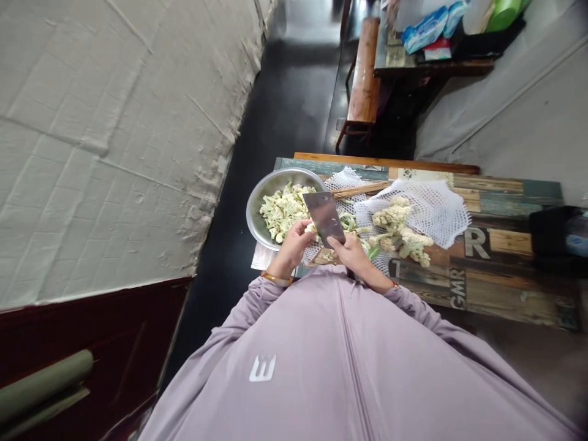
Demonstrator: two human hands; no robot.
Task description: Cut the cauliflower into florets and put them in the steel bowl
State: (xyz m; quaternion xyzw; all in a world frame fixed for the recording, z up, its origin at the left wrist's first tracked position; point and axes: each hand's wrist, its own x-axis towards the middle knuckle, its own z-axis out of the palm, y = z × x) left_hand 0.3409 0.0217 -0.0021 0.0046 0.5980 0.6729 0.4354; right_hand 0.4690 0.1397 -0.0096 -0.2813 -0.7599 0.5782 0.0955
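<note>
My right hand (353, 254) grips a cleaver (324, 214), its broad blade raised and tilted toward the left. Close beside the blade, my left hand (294, 245) is closed on a small cauliflower floret (311, 228), partly hidden by the fingers and blade. A metal bowl (253, 211) filled with cut cauliflower pieces (285, 208) stands just beyond my left hand. Larger cauliflower chunks (392, 214) lie to the right on white foam netting (432, 208). Green leaf and stem scraps (373, 252) lie near my right hand.
The patchwork wood table (505, 282) extends right, with a dark object (554, 239) at its far end. A bundle of thin sticks (361, 190) lies behind the cleaver. Beyond are a wooden bench (365, 73) and another table (395, 58). A pale wall (138, 122) rises at left.
</note>
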